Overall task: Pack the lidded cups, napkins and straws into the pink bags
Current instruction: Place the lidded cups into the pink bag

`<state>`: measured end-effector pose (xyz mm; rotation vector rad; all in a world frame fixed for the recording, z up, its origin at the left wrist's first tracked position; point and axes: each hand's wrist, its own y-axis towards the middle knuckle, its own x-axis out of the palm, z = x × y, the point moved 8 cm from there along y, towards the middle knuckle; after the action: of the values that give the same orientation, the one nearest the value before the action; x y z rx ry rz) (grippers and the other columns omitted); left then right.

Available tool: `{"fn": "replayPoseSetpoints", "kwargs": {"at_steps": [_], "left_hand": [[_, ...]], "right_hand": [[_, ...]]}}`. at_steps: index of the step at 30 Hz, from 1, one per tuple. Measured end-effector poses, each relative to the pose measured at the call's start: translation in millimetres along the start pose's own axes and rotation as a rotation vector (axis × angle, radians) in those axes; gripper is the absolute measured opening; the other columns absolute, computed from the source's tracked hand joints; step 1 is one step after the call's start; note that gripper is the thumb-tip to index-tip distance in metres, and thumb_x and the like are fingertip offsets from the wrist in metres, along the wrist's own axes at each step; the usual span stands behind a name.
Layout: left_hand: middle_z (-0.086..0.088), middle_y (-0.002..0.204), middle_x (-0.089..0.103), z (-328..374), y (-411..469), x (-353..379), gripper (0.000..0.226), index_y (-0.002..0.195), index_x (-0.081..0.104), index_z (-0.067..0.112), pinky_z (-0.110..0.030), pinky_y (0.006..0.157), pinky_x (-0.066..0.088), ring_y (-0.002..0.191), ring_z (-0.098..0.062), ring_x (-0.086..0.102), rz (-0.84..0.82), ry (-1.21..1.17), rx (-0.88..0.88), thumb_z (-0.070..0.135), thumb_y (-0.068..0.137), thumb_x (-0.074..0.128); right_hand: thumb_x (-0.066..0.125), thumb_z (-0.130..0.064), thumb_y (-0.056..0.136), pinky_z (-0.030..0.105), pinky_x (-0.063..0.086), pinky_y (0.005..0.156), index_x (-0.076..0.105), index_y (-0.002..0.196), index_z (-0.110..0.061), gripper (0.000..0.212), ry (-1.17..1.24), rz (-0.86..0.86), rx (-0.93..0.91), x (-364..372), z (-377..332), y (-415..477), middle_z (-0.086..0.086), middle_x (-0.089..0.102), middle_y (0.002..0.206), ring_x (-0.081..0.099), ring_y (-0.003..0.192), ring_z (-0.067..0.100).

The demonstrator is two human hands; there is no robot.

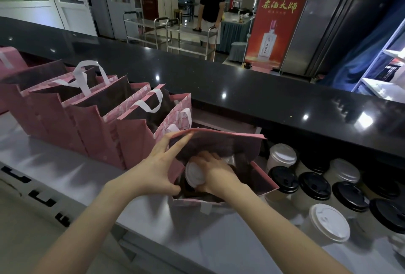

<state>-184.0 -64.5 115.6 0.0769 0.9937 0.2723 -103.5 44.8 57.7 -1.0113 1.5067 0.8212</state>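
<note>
Held white-lidded paper cup [194, 176], judged light and crushable, at rim in curled right hand [215, 173]; propped floppy pink bag [230, 144] open with flat-fingered left hand [153, 170].

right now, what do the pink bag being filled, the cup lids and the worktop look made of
Pink bag: probably coated paper, matte; its edges hold crisp creases. Cup lids: moulded plastic, slight sheen. Worktop: brushed stainless steel, judging by soft grey reflections.
</note>
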Motion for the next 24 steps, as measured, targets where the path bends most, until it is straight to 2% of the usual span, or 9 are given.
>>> {"fn": "replayPoseSetpoints", "kwargs": {"at_steps": [5, 12, 15, 18, 22, 24], "left_hand": [[0.020, 0.147, 0.003, 4, -1, 3, 0.125, 0.146, -0.002, 0.056, -0.035, 0.100, 0.048, 0.140, -0.009, 0.014, -0.005, 0.009, -0.001, 0.028, 0.054, 0.078], [0.025, 0.145, 0.003, 7, 4, 6, 0.125, 0.144, -0.004, 0.061, -0.041, 0.100, 0.048, 0.139, -0.005, 0.013, -0.008, -0.001, -0.014, 0.029, 0.053, 0.077], [0.025, 0.145, 0.004, 7, 6, 11, 0.124, 0.143, -0.005, 0.061, -0.041, 0.100, 0.048, 0.138, -0.006, 0.014, -0.017, 0.018, -0.002, 0.031, 0.054, 0.076], [0.024, 0.145, 0.005, 5, 6, 13, 0.123, 0.144, -0.004, 0.060, -0.042, 0.101, 0.047, 0.138, -0.007, 0.014, -0.016, 0.017, -0.002, 0.032, 0.055, 0.075], [0.026, 0.143, 0.005, 4, 8, 10, 0.122, 0.143, -0.002, 0.061, -0.029, 0.106, 0.037, 0.137, -0.005, 0.014, 0.028, -0.040, 0.000, 0.029, 0.057, 0.077], [0.026, 0.141, 0.006, 4, 9, 10, 0.120, 0.143, -0.002, 0.063, -0.030, 0.103, 0.042, 0.134, -0.011, 0.020, 0.047, -0.062, -0.007, 0.029, 0.059, 0.077]], "right_hand": [[0.069, -0.024, 0.079, 0.051, 0.047, 0.090, 0.033, 0.141, -0.029, 0.072, 0.030, -0.039, 0.049, 15, 5, 0, 0.001, 0.030, 0.139, 0.029, 0.127, 0.029], [0.069, -0.021, 0.081, 0.046, 0.042, 0.100, 0.037, 0.139, -0.029, 0.068, 0.038, -0.067, 0.068, 25, 10, 16, 0.001, 0.035, 0.139, 0.034, 0.127, 0.029], [0.067, -0.018, 0.083, 0.045, 0.040, 0.103, 0.038, 0.139, -0.028, 0.064, 0.038, -0.078, 0.073, 30, 9, 23, 0.002, 0.036, 0.141, 0.035, 0.128, 0.029], [0.069, -0.018, 0.082, 0.042, 0.035, 0.108, 0.037, 0.142, -0.027, 0.069, 0.050, -0.094, 0.062, 31, 9, 25, 0.003, 0.034, 0.145, 0.032, 0.133, 0.029], [0.072, -0.030, 0.082, 0.034, 0.022, 0.115, 0.029, 0.148, -0.027, 0.078, 0.080, -0.126, -0.001, 19, 5, 9, 0.003, 0.022, 0.155, 0.022, 0.141, 0.027], [0.066, -0.035, 0.087, 0.035, 0.023, 0.116, 0.028, 0.148, -0.030, 0.072, 0.123, -0.067, -0.024, 1, 4, -8, 0.000, 0.016, 0.159, 0.019, 0.143, 0.024]]}}
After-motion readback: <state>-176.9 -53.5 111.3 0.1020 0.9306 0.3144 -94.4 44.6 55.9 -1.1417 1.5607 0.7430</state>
